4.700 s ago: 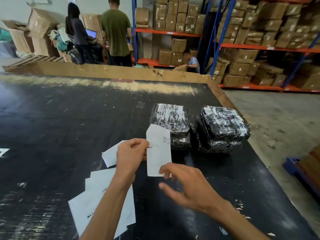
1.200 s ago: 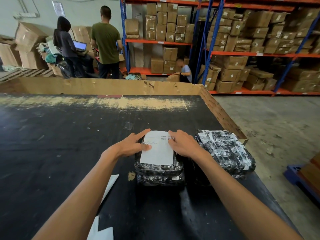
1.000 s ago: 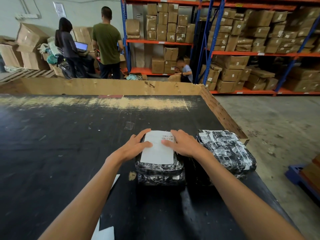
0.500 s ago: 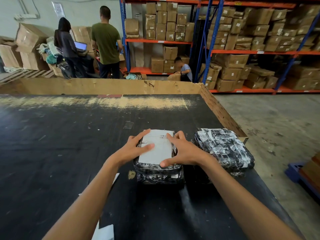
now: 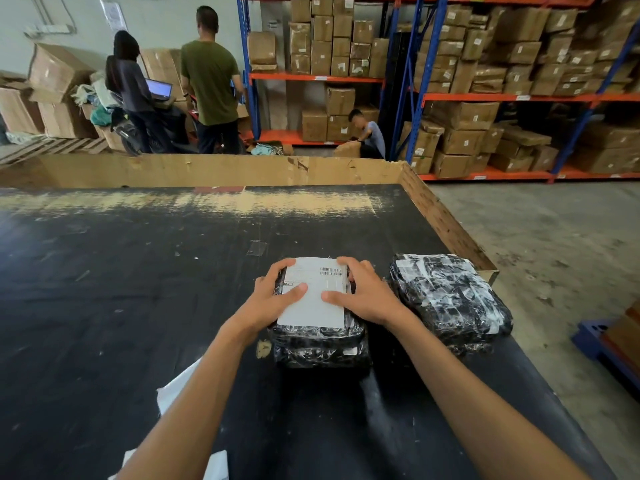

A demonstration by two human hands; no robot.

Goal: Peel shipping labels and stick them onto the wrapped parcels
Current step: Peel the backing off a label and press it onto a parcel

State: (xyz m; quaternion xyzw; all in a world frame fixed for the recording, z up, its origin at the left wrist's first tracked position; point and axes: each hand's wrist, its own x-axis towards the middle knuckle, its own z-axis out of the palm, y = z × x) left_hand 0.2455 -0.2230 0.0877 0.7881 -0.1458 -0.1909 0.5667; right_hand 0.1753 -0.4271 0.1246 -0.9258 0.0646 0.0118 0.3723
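A parcel wrapped in black plastic point(image 5: 318, 348) lies on the black table point(image 5: 138, 289), stacked on another black bundle. A white shipping label point(image 5: 313, 299) with a barcode lies flat on its top. My left hand point(image 5: 273, 299) clasps the parcel's left side, fingers curled over the far corner and thumb pressing on the label. My right hand point(image 5: 367, 296) mirrors it on the right side. A second wrapped parcel point(image 5: 446, 299), streaked with white tape, sits just to the right without a label sheet on it.
White label sheets point(image 5: 176, 389) lie near the table's front under my left forearm. A raised cardboard rim point(image 5: 207, 169) borders the far and right edges. Beyond stand three people and shelves of cartons. A blue pallet point(image 5: 595, 337) sits on the floor at right.
The label went from held in the air to lying on the parcel. My hands smoothed it flat, then slid outward, and now curl around the parcel's sides with thumbs on the label.
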